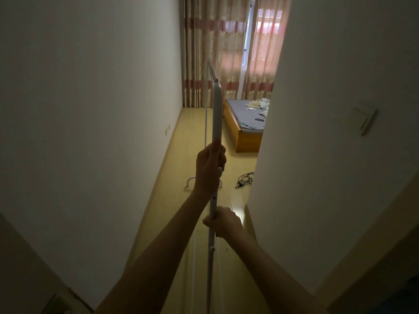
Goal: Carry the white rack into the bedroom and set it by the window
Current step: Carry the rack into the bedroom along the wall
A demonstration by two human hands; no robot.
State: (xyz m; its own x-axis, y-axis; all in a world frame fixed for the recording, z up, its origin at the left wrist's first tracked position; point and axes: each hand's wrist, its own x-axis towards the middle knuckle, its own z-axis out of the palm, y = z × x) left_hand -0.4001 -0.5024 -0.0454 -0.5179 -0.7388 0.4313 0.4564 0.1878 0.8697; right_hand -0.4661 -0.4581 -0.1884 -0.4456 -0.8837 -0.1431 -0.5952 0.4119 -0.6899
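Standing upright in a narrow passage, the white rack [217, 114] is gripped on its near vertical tube: the left hand [209, 168] is wrapped around it higher up, the right hand [223, 220] is clamped on it lower down. The rack is held between the left wall [90, 109] and the edge of the right wall [317, 109], close to neither. Beyond it, bare yellow floor [195, 132] runs along the left wall to the curtains [215, 53] over the window [249, 35]. A wooden bed [244, 125] is seen just past the right wall's edge, and a black cable [244, 180] lies on the floor beside that edge.
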